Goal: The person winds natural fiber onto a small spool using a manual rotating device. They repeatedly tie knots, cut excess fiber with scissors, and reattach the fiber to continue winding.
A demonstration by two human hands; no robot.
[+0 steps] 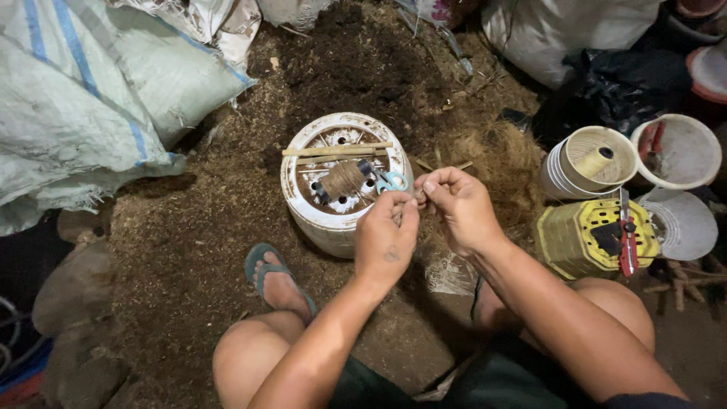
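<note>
Both hands up close together over the edge of an upturned white pot [333, 220], pinching something small and brownish between the fingertips. Looks like a short stick or a bit of fibre [419, 195], hard to tell which. Left hand [386, 241] closed in a tight pinch grip on it, right hand [454, 203] likewise, thumb and forefinger nipped on the other end. Not clear whether any twine is on it yet, too small to see.

Sitting on the pot: a spool of brown twine [342, 179], small blue-handled scissors [391, 181] just beside it, and two thin sticks [338, 152] laid flat across the top, apparently untouched. So probably early-to-middle going, with more sticks waiting.

Off to the right, a stack of white pots with a second spool [594, 161] inside, a yellow pot [583, 238] on its side with red cutters [627, 246] resting on it. Sacks [83, 106] on the left, loose husk all over the floor [189, 250].
</note>
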